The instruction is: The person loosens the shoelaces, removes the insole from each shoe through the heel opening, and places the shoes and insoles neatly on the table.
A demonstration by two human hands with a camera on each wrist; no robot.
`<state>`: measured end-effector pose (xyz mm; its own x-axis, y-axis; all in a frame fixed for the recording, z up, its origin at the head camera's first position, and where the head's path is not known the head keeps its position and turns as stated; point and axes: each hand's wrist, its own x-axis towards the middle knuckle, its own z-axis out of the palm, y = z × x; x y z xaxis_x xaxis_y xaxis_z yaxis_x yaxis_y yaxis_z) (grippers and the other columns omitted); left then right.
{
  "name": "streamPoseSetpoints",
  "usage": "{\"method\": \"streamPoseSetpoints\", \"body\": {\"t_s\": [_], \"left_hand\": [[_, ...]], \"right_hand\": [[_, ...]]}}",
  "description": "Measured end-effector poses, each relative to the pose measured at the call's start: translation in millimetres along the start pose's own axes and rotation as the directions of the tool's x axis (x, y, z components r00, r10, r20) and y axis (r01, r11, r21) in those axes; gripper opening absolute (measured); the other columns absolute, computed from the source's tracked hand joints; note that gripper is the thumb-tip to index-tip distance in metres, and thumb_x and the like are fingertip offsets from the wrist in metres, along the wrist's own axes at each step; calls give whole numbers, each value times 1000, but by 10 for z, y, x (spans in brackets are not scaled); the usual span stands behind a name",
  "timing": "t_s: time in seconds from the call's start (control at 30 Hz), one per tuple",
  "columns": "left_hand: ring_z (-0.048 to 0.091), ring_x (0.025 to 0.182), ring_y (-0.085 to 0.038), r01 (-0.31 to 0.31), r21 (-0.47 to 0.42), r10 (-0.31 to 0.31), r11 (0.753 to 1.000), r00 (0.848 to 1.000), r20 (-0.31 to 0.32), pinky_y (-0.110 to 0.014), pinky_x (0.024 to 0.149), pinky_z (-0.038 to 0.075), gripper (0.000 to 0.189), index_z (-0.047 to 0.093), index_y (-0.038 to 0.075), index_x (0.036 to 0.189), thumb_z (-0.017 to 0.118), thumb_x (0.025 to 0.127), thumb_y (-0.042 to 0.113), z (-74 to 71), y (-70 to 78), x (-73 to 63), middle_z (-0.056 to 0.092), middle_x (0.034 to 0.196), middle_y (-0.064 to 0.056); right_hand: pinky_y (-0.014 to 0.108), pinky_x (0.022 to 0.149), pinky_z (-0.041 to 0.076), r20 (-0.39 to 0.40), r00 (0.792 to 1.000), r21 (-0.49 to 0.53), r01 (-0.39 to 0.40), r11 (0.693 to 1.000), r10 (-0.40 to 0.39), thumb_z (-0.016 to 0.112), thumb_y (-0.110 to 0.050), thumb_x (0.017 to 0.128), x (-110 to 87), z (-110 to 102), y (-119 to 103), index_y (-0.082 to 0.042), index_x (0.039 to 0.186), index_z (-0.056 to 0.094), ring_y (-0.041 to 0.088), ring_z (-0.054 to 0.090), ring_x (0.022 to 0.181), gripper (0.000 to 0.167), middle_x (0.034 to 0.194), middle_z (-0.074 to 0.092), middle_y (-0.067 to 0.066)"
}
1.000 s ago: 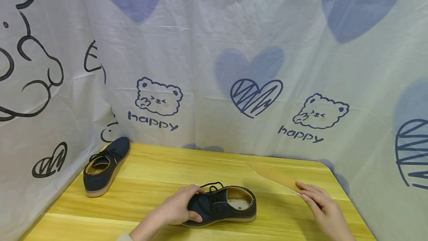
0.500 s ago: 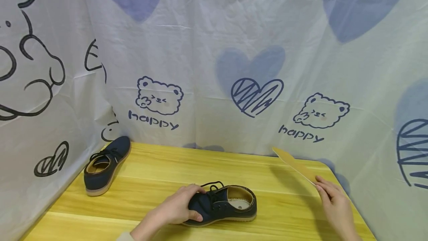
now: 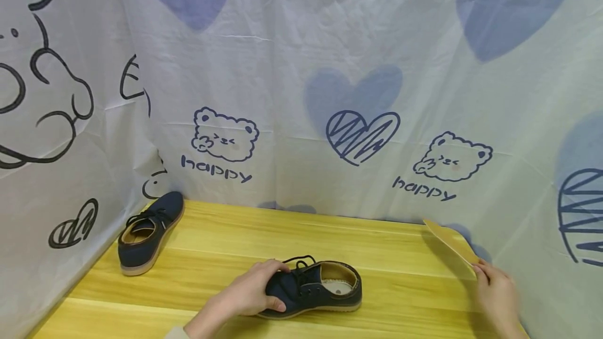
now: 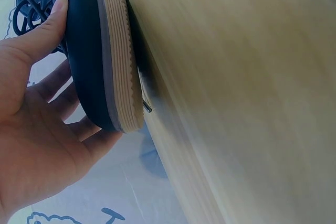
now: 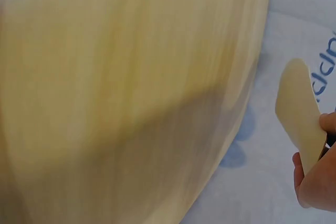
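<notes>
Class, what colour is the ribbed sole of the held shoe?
Tan; the sole shows best in the left wrist view.

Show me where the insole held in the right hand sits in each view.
Head: the insole is toward the lower right.
Left wrist: not in it.
Right wrist: near the right edge, about mid-height.
Shared landmark: the wood-grain table, visible in all three.

Worktop [image 3: 226, 234]: front edge cut off in head view, surface blurred in both wrist views. Near shoe [image 3: 325, 298]: toe partly hidden by left hand [image 3: 252, 289]. Insole [image 3: 452, 242], by right edge: gripped end behind right hand [image 3: 499, 294].
</notes>
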<state>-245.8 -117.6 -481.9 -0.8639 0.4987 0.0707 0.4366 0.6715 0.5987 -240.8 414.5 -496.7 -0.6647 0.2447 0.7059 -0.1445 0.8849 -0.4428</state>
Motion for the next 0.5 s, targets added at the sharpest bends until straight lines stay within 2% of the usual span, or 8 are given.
{"method": "streamPoseSetpoints", "body": {"t_s": [0.1,0.17,0.37,0.43,0.5], "left_hand": [[57,121,-30,1,-2,-1,1000,1000,7,-53,89,51,70,61,23,135,93,75,37,-7,2,4,62,139,-5],[57,121,-30,5,-5,-5,1000,1000,10,-54,90,51,69,61,24,135,93,75,37,-10,5,4,62,139,-5],[57,120,-29,13,-6,-13,1000,1000,7,-53,89,51,69,61,24,135,93,75,36,-21,19,-3,62,138,-5],[56,120,-29,10,-7,-10,1000,1000,7,-53,89,51,69,61,23,135,93,75,36,-25,20,-4,62,138,-5],[56,120,-30,11,-10,-11,1000,1000,8,-53,90,51,69,61,23,135,93,75,35,-27,26,-7,62,138,-6]], "right_hand": [[63,92,43,47,998,-66,-34,997,38,64,12,92,-14,-66,87,19,99,71,62,61,101,12,113,66,38],[65,93,42,81,995,-101,-53,994,61,63,9,94,-22,-103,135,20,100,70,62,60,103,14,115,65,39],[66,85,47,102,994,-158,-23,987,40,64,6,90,-60,-131,237,17,93,72,61,63,94,13,105,68,38],[67,83,47,150,987,-179,-25,984,53,65,5,91,-58,-133,256,15,94,72,61,63,92,14,103,68,38],[68,83,47,223,971,-198,-38,980,83,64,2,92,-40,-137,264,14,98,73,62,63,93,16,105,67,39]]}}
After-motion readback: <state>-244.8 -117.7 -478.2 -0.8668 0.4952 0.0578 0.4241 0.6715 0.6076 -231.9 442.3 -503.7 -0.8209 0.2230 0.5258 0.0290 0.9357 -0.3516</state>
